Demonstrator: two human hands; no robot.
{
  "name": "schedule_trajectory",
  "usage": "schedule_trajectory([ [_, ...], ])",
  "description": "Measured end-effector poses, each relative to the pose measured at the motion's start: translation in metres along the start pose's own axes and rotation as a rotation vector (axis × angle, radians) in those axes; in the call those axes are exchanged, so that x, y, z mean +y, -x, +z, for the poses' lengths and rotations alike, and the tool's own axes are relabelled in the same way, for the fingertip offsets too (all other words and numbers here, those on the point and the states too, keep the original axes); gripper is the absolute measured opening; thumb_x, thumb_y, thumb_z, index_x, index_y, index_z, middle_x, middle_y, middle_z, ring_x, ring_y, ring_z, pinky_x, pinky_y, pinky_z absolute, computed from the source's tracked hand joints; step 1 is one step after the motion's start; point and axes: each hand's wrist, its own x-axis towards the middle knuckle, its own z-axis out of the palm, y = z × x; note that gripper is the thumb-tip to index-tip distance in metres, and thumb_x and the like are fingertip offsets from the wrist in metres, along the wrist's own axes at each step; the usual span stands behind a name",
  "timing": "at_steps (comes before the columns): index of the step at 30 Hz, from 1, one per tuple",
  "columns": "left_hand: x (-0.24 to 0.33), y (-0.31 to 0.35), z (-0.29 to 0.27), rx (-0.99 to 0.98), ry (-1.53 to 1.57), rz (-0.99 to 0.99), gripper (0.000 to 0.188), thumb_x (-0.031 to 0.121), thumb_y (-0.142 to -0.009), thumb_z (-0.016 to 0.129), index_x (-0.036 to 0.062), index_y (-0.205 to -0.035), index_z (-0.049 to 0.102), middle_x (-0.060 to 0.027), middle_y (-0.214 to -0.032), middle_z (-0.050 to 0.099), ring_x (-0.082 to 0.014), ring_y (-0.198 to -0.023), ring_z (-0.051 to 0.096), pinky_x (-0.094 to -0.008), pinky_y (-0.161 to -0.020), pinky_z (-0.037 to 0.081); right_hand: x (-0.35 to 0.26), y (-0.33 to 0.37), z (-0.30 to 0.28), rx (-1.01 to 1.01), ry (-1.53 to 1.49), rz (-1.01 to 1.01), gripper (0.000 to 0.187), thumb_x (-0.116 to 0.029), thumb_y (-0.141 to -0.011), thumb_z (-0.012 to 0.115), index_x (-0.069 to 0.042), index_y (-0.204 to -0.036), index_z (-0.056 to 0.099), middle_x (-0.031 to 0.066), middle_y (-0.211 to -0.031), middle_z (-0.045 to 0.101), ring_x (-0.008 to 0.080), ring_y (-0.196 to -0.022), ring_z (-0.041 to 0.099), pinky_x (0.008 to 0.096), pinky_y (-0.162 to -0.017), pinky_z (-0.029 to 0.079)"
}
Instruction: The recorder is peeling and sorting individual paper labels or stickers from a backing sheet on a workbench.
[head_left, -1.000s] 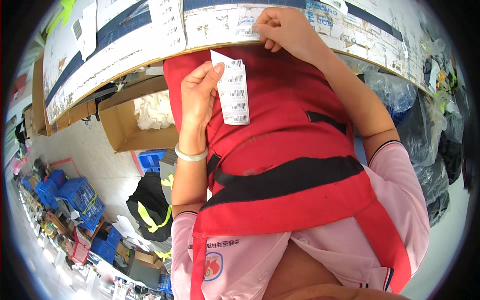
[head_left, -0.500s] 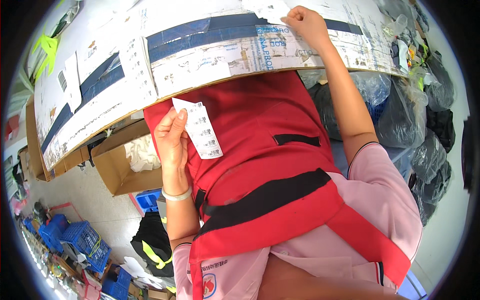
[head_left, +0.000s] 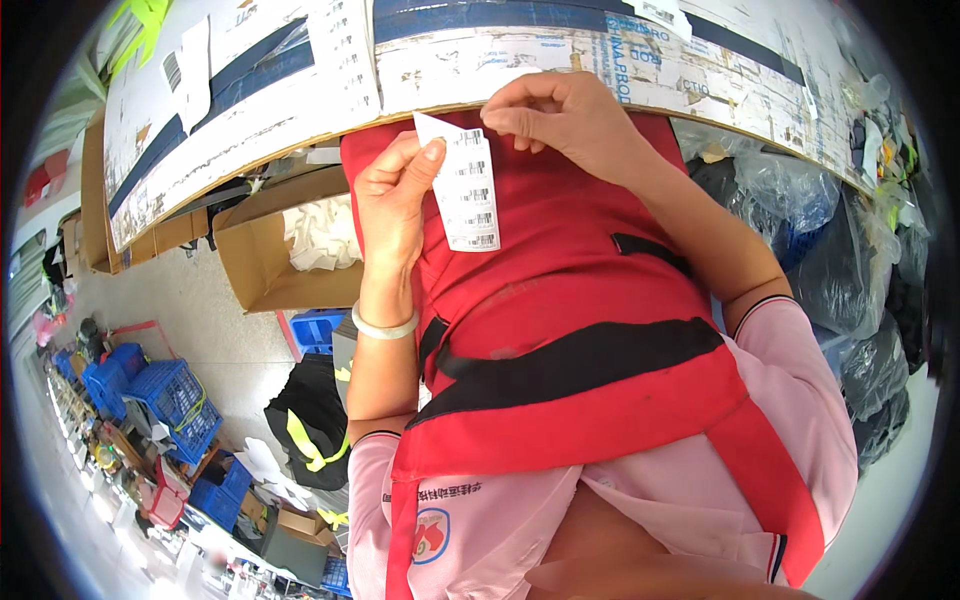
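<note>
A strip of white barcode labels [head_left: 470, 195] hangs in front of my red apron, its top corner folded to a point. My left hand [head_left: 398, 190] pinches its left edge between thumb and fingers. Just above the strip's upper right corner is my right hand [head_left: 570, 125], thumb and forefinger brought together and the other fingers curled. Whether anything is between those fingertips, or whether they touch the strip, I cannot tell. Beyond both hands lies the worktable [head_left: 470, 75], covered in worn white printed board with dark blue tape.
On the table lie a white label sheet [head_left: 345, 60], a white slip [head_left: 190, 75] and a white paper piece [head_left: 662, 15]. Below its left side stands a cardboard box [head_left: 255, 265] with white pieces inside. Clear plastic bags [head_left: 850, 270] crowd the right; blue crates [head_left: 175, 400] stand lower left.
My right hand has come back from the white paper on the far table to the label strip. My left hand still holds the strip, now higher and farther right in the view.
</note>
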Motion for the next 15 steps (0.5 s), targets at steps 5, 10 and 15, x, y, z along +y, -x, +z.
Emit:
schedule_trajectory([
  [5, 0.001, 0.004, 0.0, -0.028, -0.05, 0.047, 0.012, 0.0, -0.087, 0.064, -0.0046, -0.098, 0.067, -0.0033, -0.096, 0.064, -0.008, -0.083, 0.059, -0.0215, -0.073, 0.047, 0.002, -0.002, 0.01, -0.055, -0.037, 0.117, 0.018, -0.018, -0.087, 0.067, -0.002, -0.094, 0.069, 0.0001, -0.072, 0.062, 0.006, -0.064, 0.056, 0.0194, -0.057, 0.046],
  [10, -0.003, 0.002, 0.0, 0.029, -0.107, 0.031, 0.013, 0.008, -0.091, 0.061, -0.0025, -0.092, 0.068, -0.0025, -0.086, 0.066, -0.0064, -0.078, 0.059, -0.02, -0.068, 0.046, 0.006, 0.006, 0.02, -0.002, 0.128, 0.04, 0.013, -0.016, -0.085, 0.067, -0.004, -0.09, 0.068, 0.0012, -0.074, 0.062, 0.0103, -0.064, 0.058, 0.0225, -0.057, 0.047],
  [15, -0.007, -0.01, 0.0, 0.15, 0.216, -0.21, 0.021, 0.014, -0.094, 0.056, -0.0028, -0.087, 0.067, -0.0077, -0.08, 0.067, -0.0102, -0.064, 0.061, -0.022, -0.058, 0.049, 0.016, 0.012, 0.033, 0.133, 0.627, -0.578, 0.008, -0.006, -0.079, 0.068, -0.007, -0.086, 0.064, 0.0054, -0.084, 0.061, 0.0216, -0.075, 0.061, 0.0293, -0.063, 0.049],
])
